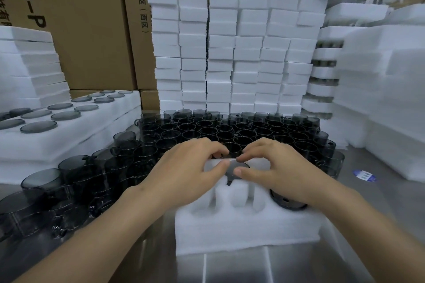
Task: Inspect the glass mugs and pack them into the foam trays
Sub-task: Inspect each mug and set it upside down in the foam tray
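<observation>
At far left I see packed foam trays (76, 131) stacked up, with round grey mug mouths showing in their pockets. Cardboard boxes (87, 30) stand behind them. In front of those trays, loose smoked-glass mugs (76, 177) crowd the left of the steel desk (230, 269). They run on into a tight block of mugs (230, 131) across the back.

The left hand (184, 174) reaches in from the lower left, and its grip is curled. The thumb and bent fingertips pinch the left side of the mug (231, 169). This mug sits in the far middle pocket of the open foam tray (241, 230), its dark handle pointing toward me into a slot in the foam. The tray lies flat on the desk right in front of me, just before the block of mugs. Several of its nearer pockets show only white foam.

The right hand (282, 174) comes in from the lower right, and its grip is also curled, thumb and fingertips pinching the mug's right side. The two hands' fingertips nearly meet over the rim. Under the right palm a second mug (287, 203) sits in the tray's right pocket, partly hidden.

A wall of stacked white foam blocks (230, 41) rises behind. Further right are more foam stacks (379, 99), and a small blue sticker (364, 175) lies on the desk.
</observation>
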The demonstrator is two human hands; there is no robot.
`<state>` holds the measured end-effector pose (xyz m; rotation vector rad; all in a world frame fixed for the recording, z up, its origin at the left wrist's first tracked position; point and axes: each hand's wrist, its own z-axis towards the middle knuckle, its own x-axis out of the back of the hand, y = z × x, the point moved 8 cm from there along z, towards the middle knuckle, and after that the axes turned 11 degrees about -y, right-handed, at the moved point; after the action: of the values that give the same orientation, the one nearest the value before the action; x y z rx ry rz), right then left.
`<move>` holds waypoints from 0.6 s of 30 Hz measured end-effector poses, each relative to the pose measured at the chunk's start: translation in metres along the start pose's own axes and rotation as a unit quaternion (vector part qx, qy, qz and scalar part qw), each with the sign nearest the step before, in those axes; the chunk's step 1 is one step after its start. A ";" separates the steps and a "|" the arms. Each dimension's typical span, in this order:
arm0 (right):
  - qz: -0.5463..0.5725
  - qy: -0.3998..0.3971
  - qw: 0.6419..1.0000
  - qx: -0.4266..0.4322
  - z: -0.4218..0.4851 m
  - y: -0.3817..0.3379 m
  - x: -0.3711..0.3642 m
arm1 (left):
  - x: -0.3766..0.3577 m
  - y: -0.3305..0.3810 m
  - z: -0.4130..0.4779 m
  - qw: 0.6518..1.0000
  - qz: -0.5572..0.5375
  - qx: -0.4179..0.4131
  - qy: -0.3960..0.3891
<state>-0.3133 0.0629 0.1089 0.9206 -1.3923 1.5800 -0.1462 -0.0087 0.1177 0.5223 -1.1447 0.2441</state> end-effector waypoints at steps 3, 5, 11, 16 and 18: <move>0.018 0.063 0.998 -0.016 -0.003 0.010 0.014 | -0.004 -0.002 0.000 1.000 0.005 0.007 -0.017; 0.021 0.110 0.993 -0.039 -0.006 0.023 0.026 | -0.004 -0.004 0.000 1.000 -0.006 0.007 -0.021; 0.083 0.014 0.995 -0.048 -0.007 0.045 0.014 | 0.061 -0.017 -0.014 0.989 -0.124 0.032 0.073; 0.100 -0.011 0.994 -0.047 -0.005 0.055 0.012 | 0.156 -0.047 -0.089 0.963 -0.170 0.061 0.202; 0.087 -0.004 0.995 -0.055 -0.003 0.060 0.012 | 0.156 -0.055 -0.118 0.972 -0.145 0.074 0.171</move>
<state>-0.3731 0.0644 0.0963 0.7568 -1.5847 1.6107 0.0356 -0.0071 0.2084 0.7416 -0.7076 0.1579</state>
